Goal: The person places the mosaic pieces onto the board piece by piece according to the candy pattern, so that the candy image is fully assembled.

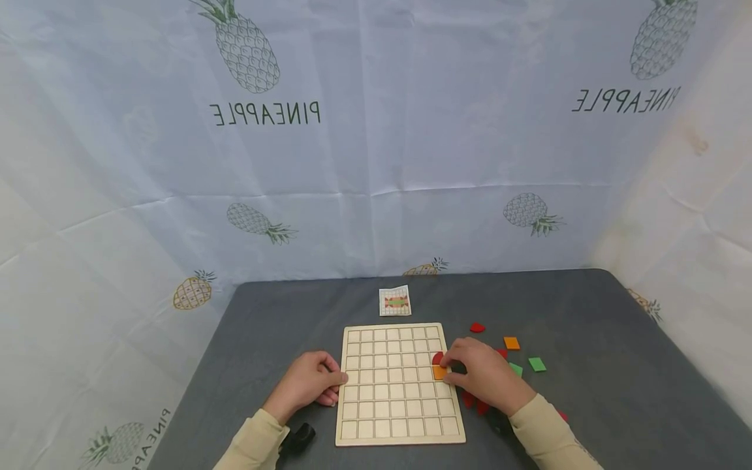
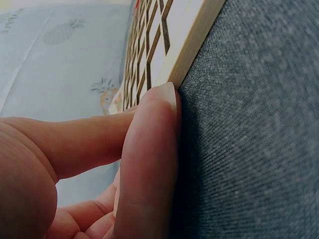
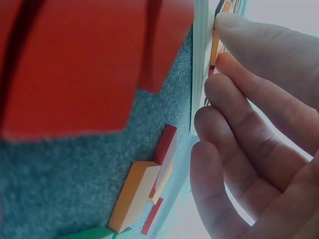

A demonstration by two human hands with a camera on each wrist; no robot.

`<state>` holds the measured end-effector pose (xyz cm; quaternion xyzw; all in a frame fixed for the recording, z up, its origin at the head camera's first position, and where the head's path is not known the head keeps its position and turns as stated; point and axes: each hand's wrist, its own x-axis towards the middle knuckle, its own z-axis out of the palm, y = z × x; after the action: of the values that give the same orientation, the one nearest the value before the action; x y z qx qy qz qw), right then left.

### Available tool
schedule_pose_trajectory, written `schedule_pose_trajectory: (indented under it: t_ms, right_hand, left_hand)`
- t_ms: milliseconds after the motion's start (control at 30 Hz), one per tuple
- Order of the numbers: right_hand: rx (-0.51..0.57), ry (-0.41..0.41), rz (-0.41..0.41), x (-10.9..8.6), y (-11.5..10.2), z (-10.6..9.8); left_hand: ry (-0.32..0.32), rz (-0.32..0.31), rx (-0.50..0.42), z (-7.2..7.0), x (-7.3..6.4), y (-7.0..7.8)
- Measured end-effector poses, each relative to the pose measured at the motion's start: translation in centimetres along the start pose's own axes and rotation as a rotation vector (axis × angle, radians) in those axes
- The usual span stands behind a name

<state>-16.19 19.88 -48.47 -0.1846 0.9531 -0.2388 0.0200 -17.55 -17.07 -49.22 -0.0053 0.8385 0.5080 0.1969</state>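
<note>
A wooden grid board (image 1: 382, 391) lies on the table, its square cells framed by raised strips. At its left edge, my left hand (image 1: 308, 382) holds the rim, with the thumb (image 2: 149, 149) against the side of the wood. My right hand (image 1: 484, 372) is over the right edge. Its thumb and index finger pinch an orange square tile (image 1: 438, 373) at a cell of the right-hand column; the tile's edge (image 3: 215, 47) shows between them in the right wrist view. Just above that tile, a red piece with a curved edge (image 1: 437, 358) sits on the board.
Red, orange and green tiles lie right of the board, some under my right hand, among them an orange square (image 1: 512, 343) and a green diamond (image 1: 537, 364). A pattern card (image 1: 395, 301) lies behind the board. A black object (image 1: 298, 440) is by my left wrist.
</note>
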Motion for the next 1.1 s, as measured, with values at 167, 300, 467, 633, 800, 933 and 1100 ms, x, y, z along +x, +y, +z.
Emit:
schedule_pose_trajectory:
  t_ms: [167, 300, 467, 633, 800, 933, 1100]
  right_hand:
    - [-0.025, 0.010, 0.033, 0.0, -0.1, 0.1]
    - [-0.030, 0.015, 0.056, 0.0, -0.3, 0.2]
    - [-0.021, 0.024, 0.031, -0.1, -0.3, -0.2]
    - [-0.019, 0.086, -0.004, -0.8, 0.5, -1.6]
    - [-0.013, 0.081, -0.003, -2.8, 1.8, -2.7]
    - [-0.054, 0.022, 0.016, -4.7, 2.8, -3.1]
    - [-0.104, -0.062, 0.038, -6.7, 3.5, -3.0]
  left_hand:
    - [0.000, -0.006, 0.007, -0.1, 0.0, 0.0]
    - [0.009, -0.006, 0.022, -0.1, 0.0, -0.1]
    - [0.015, -0.010, 0.028, 0.0, 0.0, -0.1]
    - [0.014, -0.003, 0.029, 0.1, 0.2, -0.2]
    - [0.014, -0.004, 0.028, 0.3, 0.1, -0.1]
    - [0.019, -0.004, 0.028, 0.2, 0.1, 0.0]
    - [0.011, 0.000, 0.016, 0.2, 0.1, -0.1]
